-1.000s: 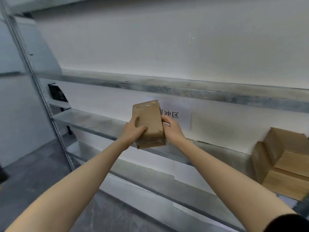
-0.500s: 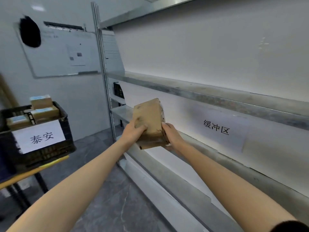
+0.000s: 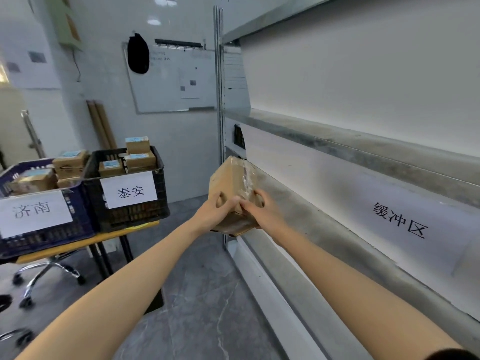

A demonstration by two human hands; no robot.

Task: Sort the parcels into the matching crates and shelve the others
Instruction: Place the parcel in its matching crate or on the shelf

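Gripped a brown cardboard parcel point(image 3: 231, 178) between both hands, upright and slightly tilted, at the left end of the grey metal shelf point(image 3: 324, 229), by its front edge. Curled the left hand point(image 3: 215, 211) round the parcel's left side and clasped the right hand point(image 3: 259, 211) on its taped right side. Saw a black crate labelled 泰安 point(image 3: 130, 216) left of the shelf, parcels piled inside, and a blue crate labelled 济南 point(image 3: 46, 240) farther left of the shelf. Read 缓冲区 on a paper sign point(image 3: 400, 219) behind the shelf.

L hand point(image 3: 217, 213), R hand point(image 3: 265, 211) (fingers point(image 3: 246, 206) curled)
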